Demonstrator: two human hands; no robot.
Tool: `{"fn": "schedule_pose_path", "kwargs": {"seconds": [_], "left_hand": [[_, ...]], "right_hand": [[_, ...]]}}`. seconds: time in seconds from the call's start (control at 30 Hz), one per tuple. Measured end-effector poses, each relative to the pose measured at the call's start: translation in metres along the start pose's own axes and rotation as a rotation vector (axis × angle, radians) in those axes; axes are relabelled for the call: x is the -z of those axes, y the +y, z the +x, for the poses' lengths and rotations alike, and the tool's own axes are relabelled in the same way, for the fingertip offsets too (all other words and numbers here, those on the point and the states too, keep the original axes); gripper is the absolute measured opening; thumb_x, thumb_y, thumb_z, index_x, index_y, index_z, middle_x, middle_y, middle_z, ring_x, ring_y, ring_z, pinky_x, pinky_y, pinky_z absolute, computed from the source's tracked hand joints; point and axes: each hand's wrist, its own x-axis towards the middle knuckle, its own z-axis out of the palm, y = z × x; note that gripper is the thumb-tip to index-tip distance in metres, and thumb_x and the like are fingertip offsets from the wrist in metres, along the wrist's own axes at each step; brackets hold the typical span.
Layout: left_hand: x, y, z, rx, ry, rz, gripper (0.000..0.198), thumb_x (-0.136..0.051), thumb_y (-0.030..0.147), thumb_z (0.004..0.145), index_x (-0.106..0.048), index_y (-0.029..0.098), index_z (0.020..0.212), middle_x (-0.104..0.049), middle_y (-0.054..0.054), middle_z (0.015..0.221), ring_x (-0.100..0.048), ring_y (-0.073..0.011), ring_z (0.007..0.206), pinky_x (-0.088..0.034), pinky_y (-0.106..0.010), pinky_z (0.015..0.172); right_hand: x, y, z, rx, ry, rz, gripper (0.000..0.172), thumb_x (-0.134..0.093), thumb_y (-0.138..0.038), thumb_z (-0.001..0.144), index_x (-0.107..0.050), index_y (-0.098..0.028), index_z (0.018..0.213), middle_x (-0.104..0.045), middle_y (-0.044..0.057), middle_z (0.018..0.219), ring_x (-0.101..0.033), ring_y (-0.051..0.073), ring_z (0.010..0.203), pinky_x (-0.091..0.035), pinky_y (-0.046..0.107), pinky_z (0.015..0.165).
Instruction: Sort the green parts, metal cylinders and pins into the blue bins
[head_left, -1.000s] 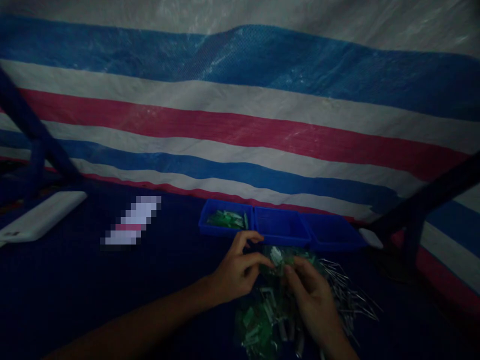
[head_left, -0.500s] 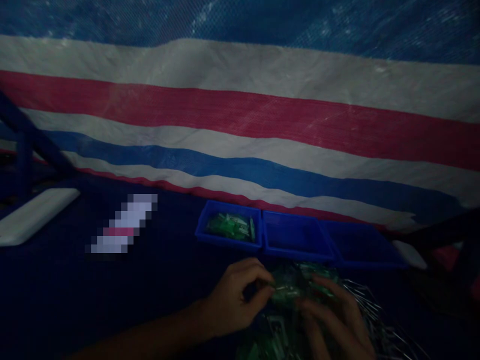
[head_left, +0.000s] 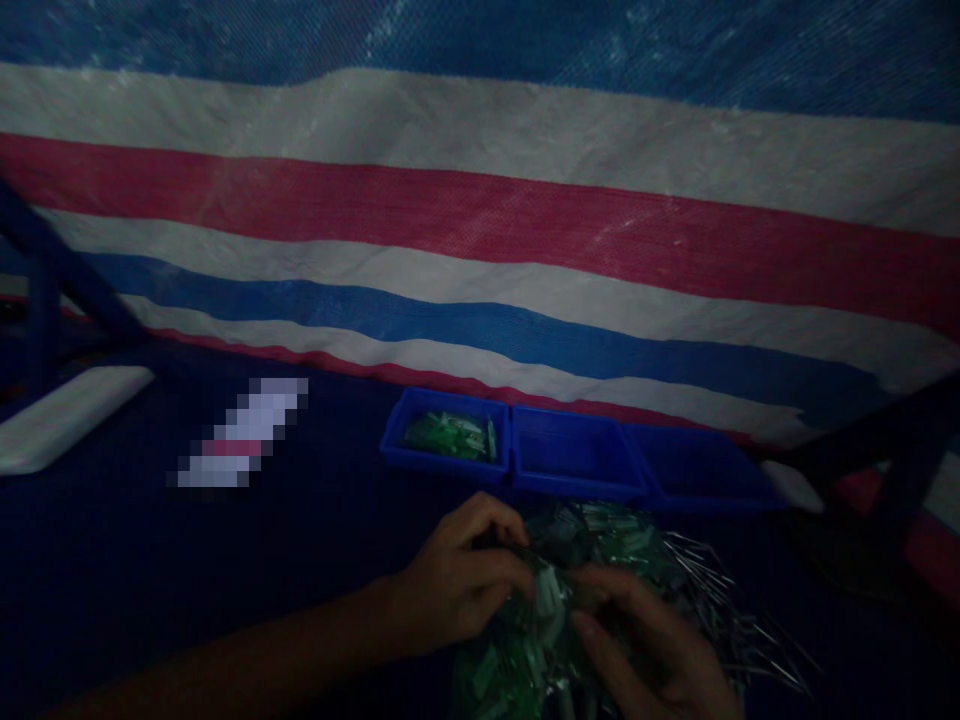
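Note:
My left hand point(head_left: 466, 572) is closed, thumb and forefinger pinching the edge of a small clear plastic packet point(head_left: 550, 604) with pale pieces inside. On its right side, my right hand point(head_left: 651, 632) has its thumb and fingers closed on the same packet. Below and behind both hands lies a heap of green-tinted clear packets point(head_left: 491, 682). Thin shiny metal rods point(head_left: 701, 572) are spread to the right of the heap, partly behind my right hand. Dim light hides the finer details of the packet.
A blue tray point(head_left: 442, 462) at the back contains green packets. Two more blue trays point(head_left: 577, 488) stand in a row to its right. At the left lie a white slab point(head_left: 71, 415) and a pixelated light strip point(head_left: 244, 430). A striped tarp point(head_left: 480, 215) hangs behind the dark blue table.
Both hands have shifted slightly, and the packet between them now stands more upright with pale pieces showing. The whole view has moved a little, so the trays appear higher and further left.

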Motion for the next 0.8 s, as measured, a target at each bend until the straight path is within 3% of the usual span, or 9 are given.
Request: {"fn": "schedule_pose_path", "kwargs": {"seconds": [0.1, 0.2, 0.3, 0.4, 0.47, 0.57, 0.63, 0.67, 0.8], "left_hand": [[0.001, 0.0, 0.004, 0.092, -0.068, -0.009, 0.025, -0.045, 0.002, 0.074, -0.064, 0.018, 0.078, -0.051, -0.004, 0.088, -0.05, -0.0118, 0.08, -0.041, -0.024, 0.069], [0.001, 0.004, 0.01, 0.277, -0.167, -0.107, 0.016, -0.049, 0.018, 0.078, -0.065, 0.016, 0.081, -0.052, -0.005, 0.084, -0.05, -0.0142, 0.08, -0.039, -0.027, 0.071], [-0.001, 0.013, 0.014, 0.57, -0.24, -0.357, 0.039, -0.038, 0.042, 0.084, -0.063, 0.014, 0.072, -0.049, -0.002, 0.066, -0.046, -0.0112, 0.062, -0.036, -0.024, 0.058], [-0.003, 0.023, 0.02, 0.872, -0.188, -0.497, 0.048, -0.036, 0.054, 0.081, -0.056, 0.014, 0.063, -0.036, 0.004, 0.051, -0.031, -0.0077, 0.046, -0.022, -0.02, 0.044], [0.004, 0.028, 0.029, 0.893, -0.121, -0.46, 0.04, -0.05, 0.053, 0.074, -0.054, 0.015, 0.063, -0.036, 0.005, 0.05, -0.028, -0.0065, 0.044, -0.019, -0.02, 0.043], [0.028, 0.022, 0.047, 0.778, 0.063, -0.212, 0.039, -0.052, 0.052, 0.072, -0.055, 0.015, 0.063, -0.044, 0.004, 0.053, -0.035, -0.0077, 0.047, -0.024, -0.02, 0.045], [0.047, 0.01, 0.055, 0.751, 0.197, 0.065, 0.044, -0.044, 0.056, 0.075, -0.057, 0.015, 0.063, -0.049, 0.0, 0.056, -0.044, -0.0115, 0.052, -0.028, -0.022, 0.048], [0.055, 0.004, 0.056, 0.751, 0.195, 0.238, 0.047, -0.043, 0.058, 0.075, -0.059, 0.015, 0.064, -0.052, -0.002, 0.058, -0.049, -0.0147, 0.057, -0.031, -0.024, 0.051], [0.059, -0.012, 0.036, 0.746, 0.241, 0.718, 0.056, -0.04, 0.061, 0.077, -0.059, 0.014, 0.101, -0.057, -0.012, 0.093, -0.057, -0.0277, 0.086, -0.04, -0.033, 0.068]], "right_hand": [[-0.003, 0.0, -0.001, 0.116, 0.077, -0.13, 0.012, -0.051, -0.027, 0.079, -0.061, -0.024, 0.086, -0.065, -0.001, 0.071, -0.062, 0.014, 0.062, -0.051, 0.022, 0.052], [-0.007, 0.003, -0.003, 0.28, 0.246, -0.285, 0.014, -0.048, -0.02, 0.081, -0.06, -0.022, 0.087, -0.064, 0.001, 0.073, -0.061, 0.015, 0.065, -0.051, 0.025, 0.056], [-0.011, 0.004, -0.007, 0.445, 0.289, -0.352, 0.021, -0.044, -0.009, 0.081, -0.058, -0.02, 0.091, -0.062, 0.003, 0.076, -0.06, 0.014, 0.068, -0.05, 0.026, 0.06], [-0.014, 0.001, -0.011, 0.563, 0.272, -0.39, 0.03, -0.042, -0.004, 0.08, -0.057, -0.02, 0.099, -0.06, 0.005, 0.088, -0.059, 0.015, 0.078, -0.05, 0.028, 0.068], [-0.016, -0.003, -0.011, 0.579, 0.261, -0.415, 0.029, -0.044, -0.006, 0.08, -0.058, -0.021, 0.1, -0.058, 0.007, 0.098, -0.057, 0.017, 0.089, -0.05, 0.031, 0.074], [-0.015, -0.009, -0.009, 0.506, 0.238, -0.396, 0.023, -0.049, -0.015, 0.08, -0.057, -0.019, 0.102, -0.052, 0.011, 0.111, -0.053, 0.021, 0.099, -0.048, 0.035, 0.08], [-0.013, -0.012, -0.008, 0.455, 0.184, -0.366, 0.02, -0.049, -0.019, 0.082, -0.057, -0.018, 0.1, -0.054, 0.01, 0.106, -0.052, 0.02, 0.098, -0.046, 0.036, 0.082], [-0.012, -0.013, -0.009, 0.439, 0.136, -0.358, 0.02, -0.049, -0.021, 0.082, -0.057, -0.018, 0.1, -0.056, 0.009, 0.102, -0.052, 0.02, 0.097, -0.045, 0.036, 0.083], [-0.006, -0.013, -0.015, 0.44, -0.217, -0.436, 0.037, -0.057, -0.038, 0.078, -0.055, -0.02, 0.111, -0.058, 0.007, 0.1, -0.047, 0.024, 0.103, -0.037, 0.045, 0.09]]}}
